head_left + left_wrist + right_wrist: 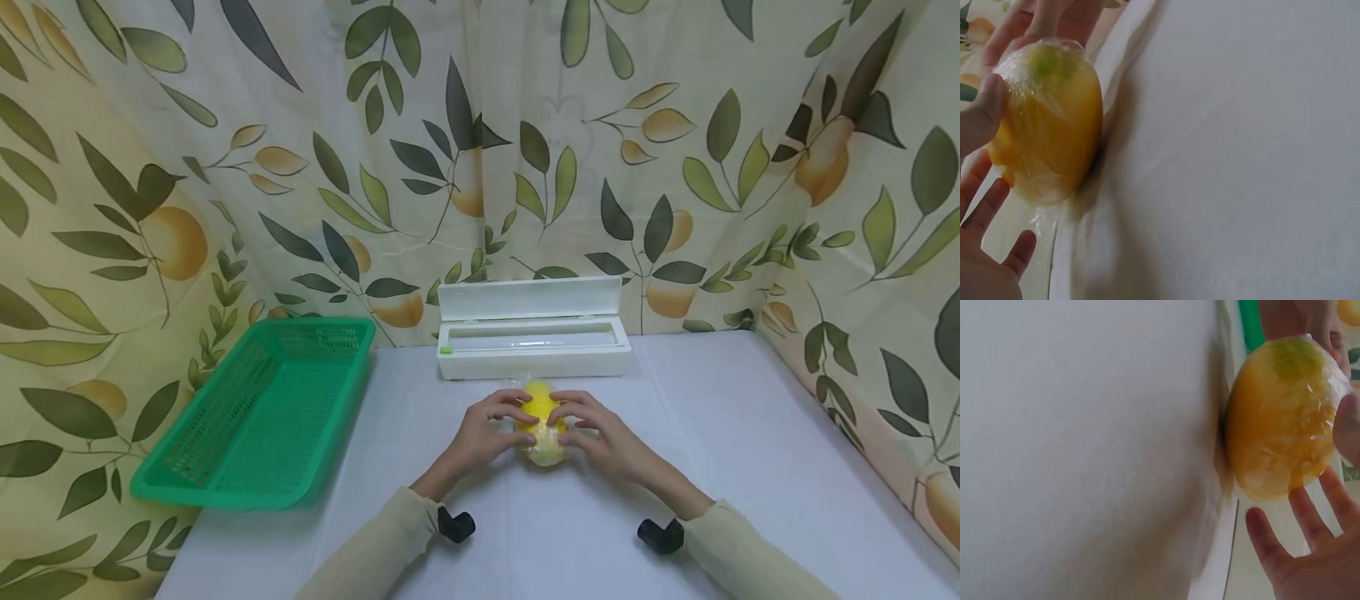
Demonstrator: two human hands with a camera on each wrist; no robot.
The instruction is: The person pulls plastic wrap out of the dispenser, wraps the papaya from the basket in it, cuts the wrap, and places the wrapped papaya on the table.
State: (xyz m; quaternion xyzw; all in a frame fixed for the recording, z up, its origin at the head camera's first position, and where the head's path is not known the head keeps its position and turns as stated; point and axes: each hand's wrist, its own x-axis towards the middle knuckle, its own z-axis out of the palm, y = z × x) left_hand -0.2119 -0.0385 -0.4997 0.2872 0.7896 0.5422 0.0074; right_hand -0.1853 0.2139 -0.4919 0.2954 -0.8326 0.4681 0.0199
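Note:
A yellow-orange fruit point(547, 452) wrapped in clear cling film point(1313, 434) rests on the white cloth, and a greenish patch shows at one end. From its left side my left hand point(486, 429) holds it, thumb and curved fingertips on the film. My right hand point(604, 435) holds the opposite side in the same way. Seen from the left wrist, the wrapped fruit point(1054, 125) sits between the thumb and spread fingers, with crinkled film along its edge. The right wrist view shows the right thumb point(1349, 425) against the film and fingertips below.
Behind the fruit stands a white cling film dispenser point(532, 364) with its lid raised and a green slider at its left end. To the left lies a green plastic basket point(322, 417) with perforated sides. A leaf-patterned curtain point(525, 242) hangs around the cloth-covered table point(720, 400).

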